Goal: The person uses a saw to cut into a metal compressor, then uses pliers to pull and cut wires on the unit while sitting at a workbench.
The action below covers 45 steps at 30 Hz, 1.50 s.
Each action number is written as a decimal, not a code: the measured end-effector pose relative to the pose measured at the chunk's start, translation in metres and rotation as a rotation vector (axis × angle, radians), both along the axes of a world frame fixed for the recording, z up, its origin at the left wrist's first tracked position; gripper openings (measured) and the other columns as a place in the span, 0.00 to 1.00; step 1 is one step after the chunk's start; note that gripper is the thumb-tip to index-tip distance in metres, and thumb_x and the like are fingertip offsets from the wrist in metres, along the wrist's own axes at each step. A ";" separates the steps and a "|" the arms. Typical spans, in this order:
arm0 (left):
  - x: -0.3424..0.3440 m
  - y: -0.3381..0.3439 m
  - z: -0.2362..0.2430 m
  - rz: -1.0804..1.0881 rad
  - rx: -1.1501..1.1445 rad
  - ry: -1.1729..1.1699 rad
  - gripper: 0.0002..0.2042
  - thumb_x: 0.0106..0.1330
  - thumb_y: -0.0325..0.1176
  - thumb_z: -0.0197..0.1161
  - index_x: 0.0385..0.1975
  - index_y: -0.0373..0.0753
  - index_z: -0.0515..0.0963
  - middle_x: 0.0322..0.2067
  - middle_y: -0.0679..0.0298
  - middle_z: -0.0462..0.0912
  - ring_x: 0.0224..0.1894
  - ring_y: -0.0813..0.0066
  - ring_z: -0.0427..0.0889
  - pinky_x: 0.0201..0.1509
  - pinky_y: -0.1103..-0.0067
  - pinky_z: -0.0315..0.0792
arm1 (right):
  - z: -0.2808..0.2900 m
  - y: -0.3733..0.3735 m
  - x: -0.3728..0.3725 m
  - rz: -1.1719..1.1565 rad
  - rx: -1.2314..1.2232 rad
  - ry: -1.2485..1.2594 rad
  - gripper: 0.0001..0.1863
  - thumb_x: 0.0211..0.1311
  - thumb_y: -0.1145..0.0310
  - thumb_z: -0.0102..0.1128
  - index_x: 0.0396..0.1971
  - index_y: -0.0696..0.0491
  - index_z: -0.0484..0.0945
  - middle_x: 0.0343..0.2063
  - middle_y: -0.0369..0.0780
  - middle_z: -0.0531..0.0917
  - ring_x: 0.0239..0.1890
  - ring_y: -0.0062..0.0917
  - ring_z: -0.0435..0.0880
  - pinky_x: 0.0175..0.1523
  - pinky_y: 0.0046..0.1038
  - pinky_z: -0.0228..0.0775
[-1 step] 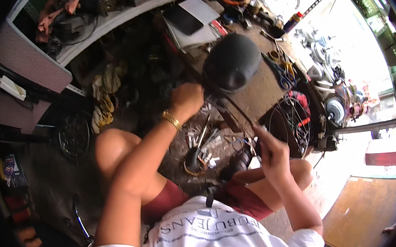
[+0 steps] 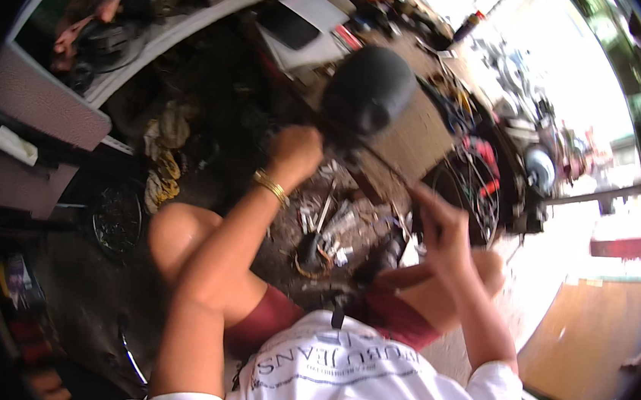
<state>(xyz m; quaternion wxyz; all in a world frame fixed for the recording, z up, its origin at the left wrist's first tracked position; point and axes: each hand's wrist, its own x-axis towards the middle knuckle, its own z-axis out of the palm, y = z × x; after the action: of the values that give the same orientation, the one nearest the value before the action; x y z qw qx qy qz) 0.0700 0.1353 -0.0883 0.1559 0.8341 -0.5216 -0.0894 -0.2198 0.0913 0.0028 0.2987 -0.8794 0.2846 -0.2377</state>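
I sit low with my knees apart. My left hand [image 2: 294, 152], a gold bracelet [image 2: 270, 186] on its wrist, is closed on a dark part just below a rounded black object [image 2: 368, 90], possibly a saddle. From there a thin dark cable [image 2: 384, 166] slants down to my right hand [image 2: 440, 226], whose fingers pinch its lower end. Between my knees, loose metal tools [image 2: 326, 219] lie scattered on the dirty ground.
A spoked bicycle wheel [image 2: 466, 190] stands behind my right hand, beside a brown board [image 2: 410, 139]. Another wheel [image 2: 117, 216] lies at the left. A cluttered shelf [image 2: 199, 22] runs along the back. At the right lies a wooden panel [image 2: 597, 346].
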 end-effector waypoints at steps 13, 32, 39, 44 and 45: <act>0.003 -0.002 -0.007 -0.030 0.005 0.067 0.18 0.72 0.45 0.47 0.33 0.39 0.80 0.35 0.49 0.84 0.42 0.45 0.82 0.46 0.56 0.74 | 0.059 0.012 0.012 0.113 0.007 0.085 0.23 0.59 0.82 0.57 0.56 0.52 0.78 0.45 0.50 0.84 0.46 0.44 0.85 0.48 0.32 0.77; -0.025 -0.004 -0.061 -0.060 -0.030 0.759 0.18 0.71 0.41 0.48 0.36 0.31 0.78 0.35 0.42 0.82 0.44 0.42 0.80 0.49 0.60 0.72 | -0.076 -0.072 -0.026 -0.219 -0.590 -0.044 0.28 0.57 0.69 0.60 0.60 0.37 0.76 0.28 0.34 0.78 0.27 0.29 0.78 0.30 0.32 0.73; -0.051 -0.005 -0.034 -0.115 0.122 0.565 0.20 0.72 0.45 0.47 0.40 0.30 0.74 0.38 0.39 0.81 0.45 0.37 0.78 0.50 0.57 0.71 | -0.124 -0.097 -0.010 -0.247 -0.617 0.131 0.31 0.56 0.65 0.62 0.62 0.29 0.72 0.27 0.34 0.74 0.29 0.27 0.78 0.31 0.31 0.73; -0.060 -0.008 0.073 -0.236 0.429 0.217 0.28 0.72 0.54 0.44 0.38 0.33 0.81 0.39 0.41 0.83 0.48 0.41 0.80 0.53 0.56 0.71 | -0.135 -0.119 0.006 -0.198 -0.605 0.245 0.32 0.55 0.61 0.64 0.62 0.27 0.72 0.41 0.37 0.76 0.41 0.32 0.78 0.42 0.33 0.72; -0.057 -0.010 0.083 -0.236 0.534 0.196 0.29 0.72 0.56 0.43 0.37 0.34 0.83 0.39 0.42 0.83 0.49 0.42 0.80 0.54 0.56 0.71 | -0.136 -0.122 0.011 -0.192 -0.641 0.220 0.31 0.55 0.59 0.64 0.62 0.27 0.72 0.44 0.39 0.76 0.45 0.34 0.76 0.45 0.35 0.70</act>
<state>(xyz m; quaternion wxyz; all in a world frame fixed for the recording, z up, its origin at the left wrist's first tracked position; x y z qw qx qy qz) 0.0132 0.1252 -0.0050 -0.0308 0.7665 -0.5555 -0.3210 -0.2092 -0.0311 -0.1336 -0.0488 -0.9181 0.3071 -0.2458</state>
